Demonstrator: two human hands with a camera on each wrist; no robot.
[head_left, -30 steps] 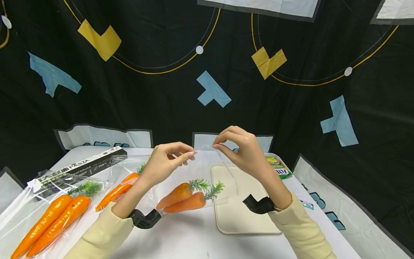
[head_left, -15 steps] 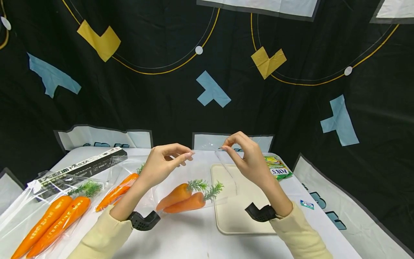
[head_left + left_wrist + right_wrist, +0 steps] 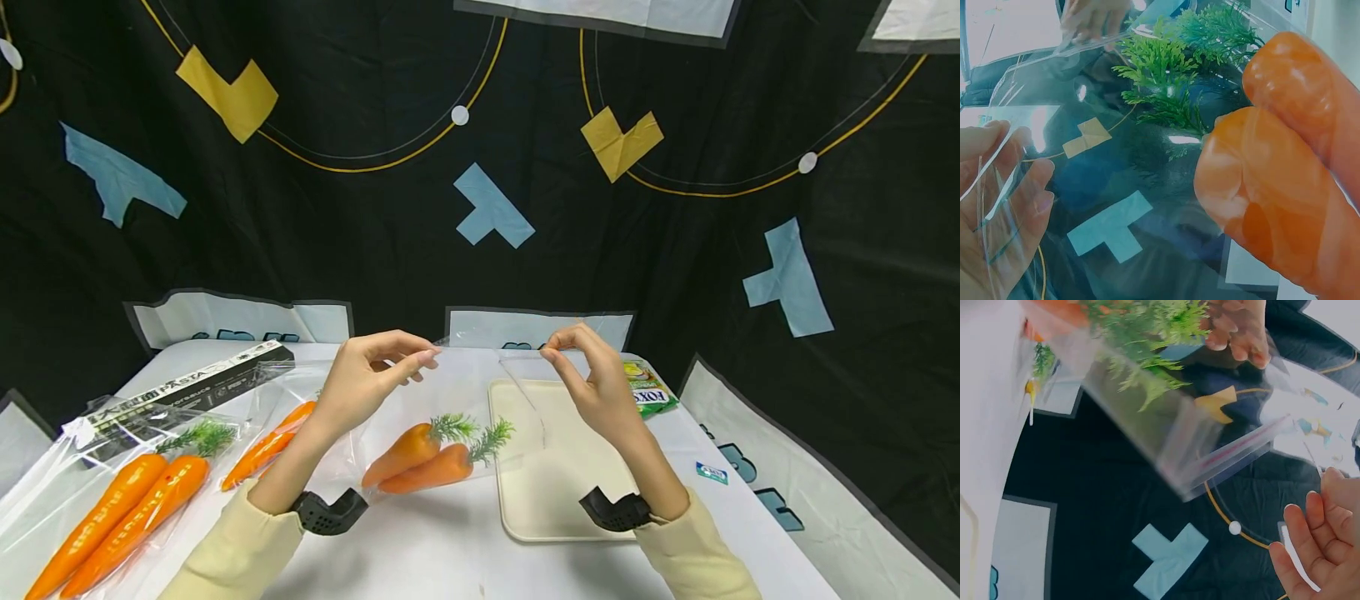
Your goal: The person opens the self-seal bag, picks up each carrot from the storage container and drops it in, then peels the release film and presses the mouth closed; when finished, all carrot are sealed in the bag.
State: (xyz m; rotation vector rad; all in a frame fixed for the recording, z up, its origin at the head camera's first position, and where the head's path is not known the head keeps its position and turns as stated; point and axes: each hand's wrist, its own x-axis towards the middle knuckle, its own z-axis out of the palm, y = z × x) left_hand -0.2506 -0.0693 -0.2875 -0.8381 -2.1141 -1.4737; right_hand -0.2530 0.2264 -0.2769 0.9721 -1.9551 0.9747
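Note:
A clear plastic bag [image 3: 472,383] with two orange carrots [image 3: 431,471] and green tops inside stands over the white table, left of the tray. My left hand [image 3: 375,375] pinches the bag's upper edge between thumb and fingers, and in the left wrist view the film [image 3: 1104,169] lies across those fingers. To the right, my right hand [image 3: 596,387] pinches the end of a thin clear strip. In the right wrist view this strip [image 3: 1311,456] runs from the bag's flap [image 3: 1229,456] to the right thumb and fingertip, the other fingers spread loosely.
A cream tray [image 3: 566,483] lies under and behind the right forearm. At left are more bagged carrots [image 3: 135,508], another bagged pair [image 3: 270,446] and a long black-and-white box [image 3: 187,383]. A green packet [image 3: 647,387] and small blue-white packet [image 3: 712,473] lie at right.
My right hand has moved right and slightly down, away from the left hand, drawing the thin strip with it. The left hand has shifted a little left, still gripping the bag.

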